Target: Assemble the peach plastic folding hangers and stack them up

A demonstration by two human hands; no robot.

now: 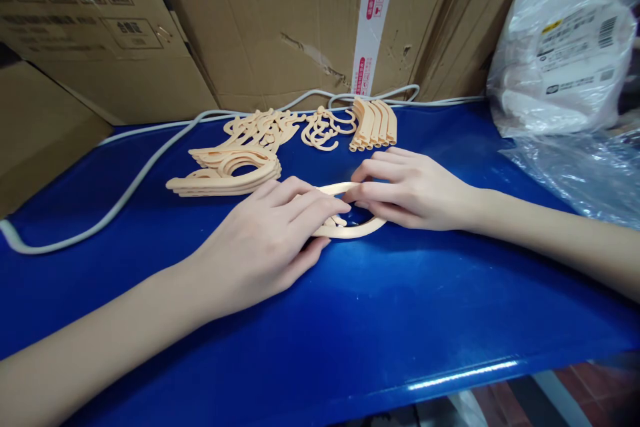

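A beige plastic hanger piece (350, 232) with a curved, looped outline lies low over the blue table between my hands. My left hand (273, 237) is closed over its left part, the fingers laid across it and the thumb at the near side. At its right end my right hand (417, 190) pinches the curve between bent fingers and thumb. My fingers hide much of the piece. Just beyond my left hand is a stack of matching beige hanger parts (225, 180). Behind it lie a pile of slim beige parts (265, 128), loose hooks (323, 130) and several curved arms (374, 123).
Cardboard boxes (280, 20) stand along the back of the blue table (320, 347). A white cable (145, 180) runs along the back and curves down the left side. Clear plastic wrapping (555, 67) with a labelled roll sits at the right rear.
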